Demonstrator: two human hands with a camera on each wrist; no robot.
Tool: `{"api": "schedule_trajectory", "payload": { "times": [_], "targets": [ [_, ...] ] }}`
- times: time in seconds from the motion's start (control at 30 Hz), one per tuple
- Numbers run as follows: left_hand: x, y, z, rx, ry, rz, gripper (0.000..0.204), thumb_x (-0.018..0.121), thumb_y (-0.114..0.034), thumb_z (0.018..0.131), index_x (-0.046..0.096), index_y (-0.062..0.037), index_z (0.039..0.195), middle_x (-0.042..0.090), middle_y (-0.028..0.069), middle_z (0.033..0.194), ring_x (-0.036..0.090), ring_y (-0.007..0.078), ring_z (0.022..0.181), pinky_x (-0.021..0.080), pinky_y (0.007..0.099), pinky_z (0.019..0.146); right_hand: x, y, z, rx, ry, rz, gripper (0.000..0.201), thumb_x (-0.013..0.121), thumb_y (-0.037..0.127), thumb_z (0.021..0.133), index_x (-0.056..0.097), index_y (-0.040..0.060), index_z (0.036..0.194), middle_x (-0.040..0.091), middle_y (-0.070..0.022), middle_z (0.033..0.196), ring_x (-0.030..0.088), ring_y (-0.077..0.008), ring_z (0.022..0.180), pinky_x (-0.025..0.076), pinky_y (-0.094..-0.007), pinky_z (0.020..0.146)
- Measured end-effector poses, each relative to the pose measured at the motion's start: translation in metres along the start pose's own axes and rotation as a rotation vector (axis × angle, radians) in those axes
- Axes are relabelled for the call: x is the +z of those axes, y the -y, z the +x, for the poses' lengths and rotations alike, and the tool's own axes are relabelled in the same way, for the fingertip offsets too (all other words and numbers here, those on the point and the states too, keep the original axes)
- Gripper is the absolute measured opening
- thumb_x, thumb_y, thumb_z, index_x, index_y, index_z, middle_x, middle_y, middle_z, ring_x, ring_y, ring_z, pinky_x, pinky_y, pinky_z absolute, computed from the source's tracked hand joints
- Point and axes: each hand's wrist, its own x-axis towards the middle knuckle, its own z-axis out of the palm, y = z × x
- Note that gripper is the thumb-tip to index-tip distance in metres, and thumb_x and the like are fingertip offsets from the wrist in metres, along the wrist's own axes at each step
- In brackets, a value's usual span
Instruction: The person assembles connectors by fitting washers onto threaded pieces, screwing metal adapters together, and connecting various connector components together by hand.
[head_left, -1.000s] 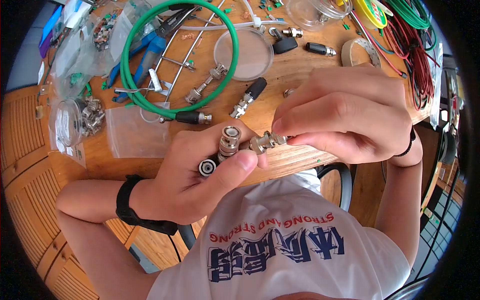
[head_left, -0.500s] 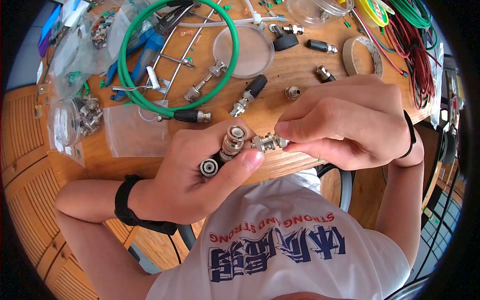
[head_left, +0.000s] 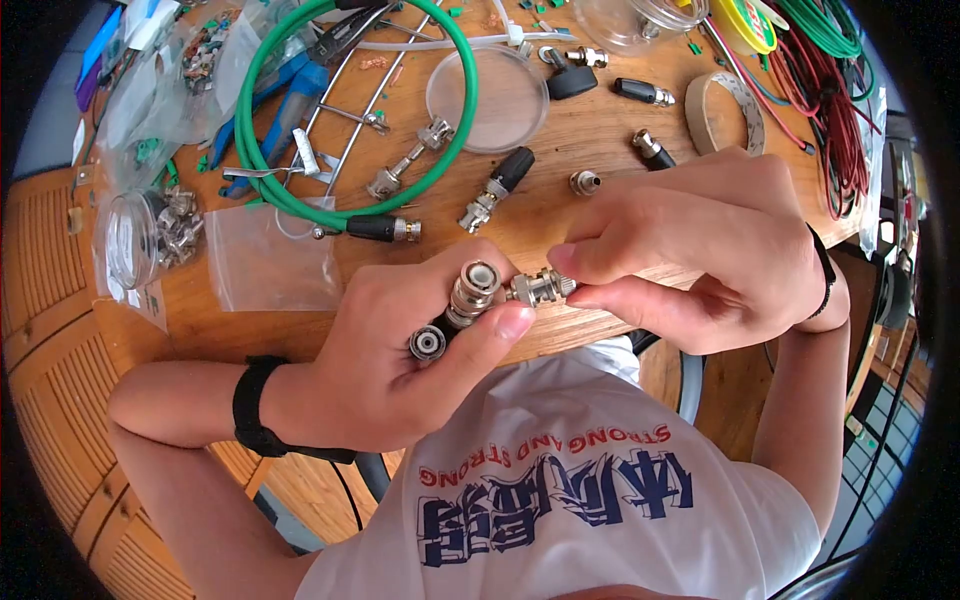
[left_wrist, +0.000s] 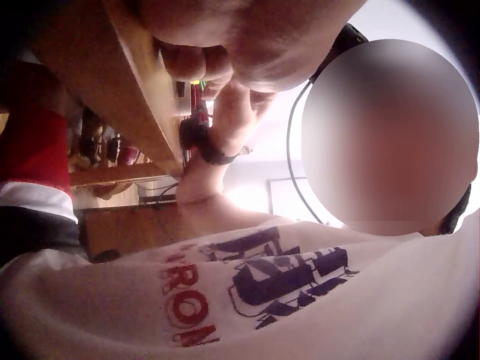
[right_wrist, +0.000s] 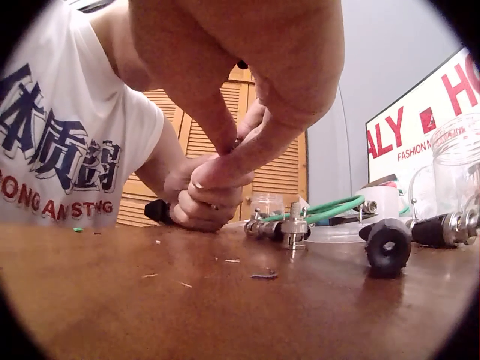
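Observation:
My left hand [head_left: 385, 355] grips several metal BNC connectors in its curled fingers. One silver BNC connector [head_left: 476, 286] points up, and a BNC connector with a black body [head_left: 427, 343] shows its round end below it. Beyond the left thumb, a silver BNC adapter [head_left: 541, 288] sticks out sideways toward the right. The thumb and index finger of my right hand [head_left: 705, 250] pinch the knurled end of that adapter. In the right wrist view both hands meet close over the table, and the fingers hide the adapter.
Loose connectors lie beyond the hands: a black-handled BNC plug [head_left: 497, 190], a small silver piece [head_left: 585, 183] and another plug [head_left: 652, 150]. A green cable loop [head_left: 470, 110] circles a metal rack. A clear lid [head_left: 488, 100], tape roll [head_left: 725, 112] and plastic bag [head_left: 272, 262] are around.
The right hand has shifted slightly down toward me, uncovering two connectors on the table. Its fingertips keep their pinch on the adapter, while the left hand's connectors have tilted slightly and moved right.

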Motion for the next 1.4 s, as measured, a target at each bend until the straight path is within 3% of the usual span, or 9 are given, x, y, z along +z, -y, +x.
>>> {"api": "schedule_trajectory", "payload": {
  "times": [0.07, 0.13, 0.23, 0.5, 0.87, 0.93, 1.1, 1.27, 1.4],
  "targets": [
    [0.002, 0.001, 0.0, -0.004, -0.002, 0.01, 0.024, 0.056, -0.019, 0.106, 0.057, -0.001, 0.09, 0.06, 0.0038, 0.076, 0.052, 0.009, 0.067, 0.043, 0.0275, 0.061, 0.001, 0.0, -0.001, 0.035, -0.019, 0.063, 0.015, 0.083, 0.005, 0.085, 0.069, 0.0007, 0.088, 0.075, -0.0125, 0.086, 0.073, -0.0236, 0.069, 0.054, -0.0291, 0.058],
    [0.007, 0.004, 0.0, 0.05, -0.07, -0.064, 0.016, 0.063, -0.011, 0.101, 0.056, -0.0006, 0.09, 0.048, 0.0093, 0.066, 0.045, 0.0229, 0.055, 0.037, 0.0344, 0.053, 0.001, 0.001, 0.0, 0.044, -0.012, 0.072, 0.015, 0.083, 0.005, 0.085, 0.069, 0.0004, 0.089, 0.075, -0.0126, 0.086, 0.073, -0.024, 0.069, 0.054, -0.0292, 0.058],
    [0.008, 0.005, 0.0, 0.054, -0.088, -0.063, 0.017, 0.063, -0.011, 0.101, 0.056, -0.0004, 0.09, 0.048, 0.0092, 0.066, 0.044, 0.0235, 0.054, 0.037, 0.0344, 0.053, 0.0, 0.002, 0.0, 0.06, 0.002, 0.076, 0.015, 0.083, 0.005, 0.084, 0.069, -0.0002, 0.089, 0.075, -0.013, 0.086, 0.073, -0.025, 0.069, 0.055, -0.0294, 0.058],
    [0.001, 0.0, 0.001, -0.012, -0.062, -0.054, 0.016, 0.064, -0.012, 0.101, 0.058, -0.0007, 0.091, 0.048, 0.0087, 0.063, 0.044, 0.0199, 0.055, 0.038, 0.0338, 0.054, -0.005, 0.005, 0.0, 0.056, 0.015, -0.015, 0.015, 0.084, 0.004, 0.083, 0.071, -0.0021, 0.089, 0.075, -0.0142, 0.086, 0.074, -0.0282, 0.072, 0.058, -0.0311, 0.064],
    [-0.002, -0.007, 0.003, -0.142, -0.019, -0.168, 0.016, 0.063, -0.013, 0.101, 0.063, -0.0005, 0.091, 0.057, 0.005, 0.065, 0.05, 0.0128, 0.057, 0.041, 0.0311, 0.056, 0.004, -0.002, 0.0, -0.04, -0.202, 0.055, 0.02, 0.087, 0.001, 0.077, 0.073, -0.0051, 0.089, 0.075, -0.0166, 0.083, 0.074, -0.028, 0.07, 0.059, -0.0334, 0.063],
    [-0.003, -0.004, 0.001, -0.066, 0.013, -0.092, 0.028, 0.053, -0.025, 0.107, 0.06, -0.0015, 0.094, 0.054, -0.0015, 0.074, 0.044, 0.0044, 0.063, 0.036, 0.0244, 0.058, 0.004, -0.003, -0.001, -0.044, -0.202, 0.048, 0.019, 0.087, 0.001, 0.078, 0.073, -0.005, 0.09, 0.075, -0.0161, 0.082, 0.074, -0.0271, 0.07, 0.059, -0.0327, 0.063],
    [-0.002, -0.004, 0.002, -0.102, 0.0, -0.138, 0.021, 0.06, -0.018, 0.104, 0.061, -0.0014, 0.092, 0.055, 0.0013, 0.069, 0.046, 0.0087, 0.06, 0.038, 0.0279, 0.056, -0.002, 0.003, 0.002, 0.01, -0.172, 0.01, 0.019, 0.084, 0.003, 0.08, 0.073, -0.0047, 0.093, 0.076, -0.0138, 0.088, 0.074, -0.0239, 0.073, 0.058, -0.0303, 0.065],
    [-0.003, -0.003, 0.002, -0.074, -0.02, -0.167, 0.02, 0.066, -0.015, 0.101, 0.062, -0.0014, 0.087, 0.051, 0.0033, 0.062, 0.045, 0.0124, 0.055, 0.037, 0.0309, 0.053, -0.009, 0.001, -0.001, 0.244, -0.109, -0.238, 0.017, 0.081, 0.008, 0.085, 0.074, -0.0011, 0.097, 0.077, -0.0094, 0.099, 0.073, -0.021, 0.078, 0.057, -0.0273, 0.069],
    [-0.009, -0.005, 0.004, 0.039, 0.089, -0.045, 0.023, 0.066, -0.017, 0.102, 0.062, -0.0013, 0.086, 0.049, 0.0038, 0.061, 0.043, 0.0127, 0.054, 0.036, 0.0309, 0.051, -0.015, -0.013, 0.0, 0.189, -0.116, -0.443, 0.017, 0.08, 0.007, 0.085, 0.074, 0.0013, 0.1, 0.07, -0.0074, 0.085, 0.065, -0.0193, 0.069, 0.051, -0.0299, 0.062]
  ]
}}
